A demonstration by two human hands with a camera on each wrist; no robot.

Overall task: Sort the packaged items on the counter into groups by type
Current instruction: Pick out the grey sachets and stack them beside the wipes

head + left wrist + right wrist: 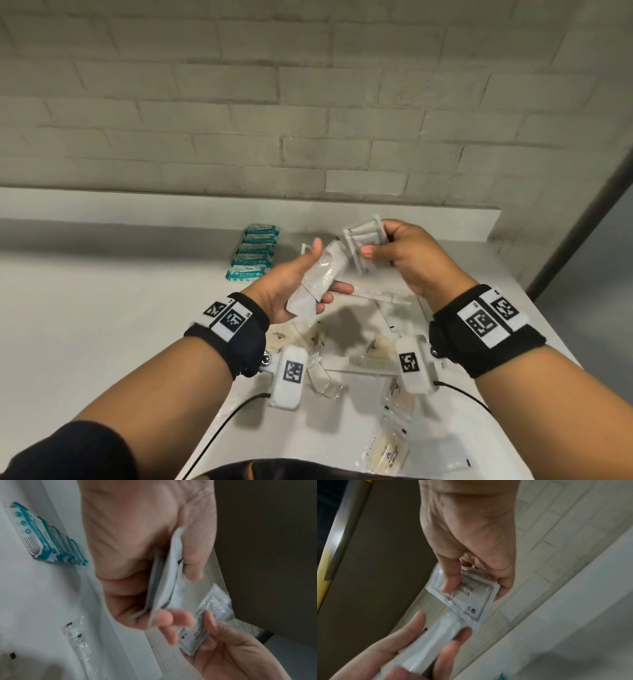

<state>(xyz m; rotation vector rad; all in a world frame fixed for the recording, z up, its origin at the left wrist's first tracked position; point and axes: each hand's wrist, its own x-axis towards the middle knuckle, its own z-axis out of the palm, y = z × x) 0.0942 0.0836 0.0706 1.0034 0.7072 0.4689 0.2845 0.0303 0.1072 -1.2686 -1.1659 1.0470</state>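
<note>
My left hand (327, 270) grips a stack of long white sachets (313, 279) above the counter, thumb on top and fingers beneath. Just right of it, my right hand (376, 240) pinches a few smaller white printed sachets (363, 240), their lower edge touching the left stack's top. In the left wrist view the left hand (178, 593) clamps the stack (164, 577) edge-on. The right hand (476, 586) pinches a framed, printed sachet (474, 599) in the right wrist view. A row of teal packets (254, 253) lies by the back ledge.
Under my hands the white counter (102, 325) carries mixed loose packets: a wrapped comb (371, 363), cream pads in clear wrap (388, 454) and a long clear-wrapped item (77, 638). A tiled wall stands behind, and the counter's right edge drops off near my right wrist.
</note>
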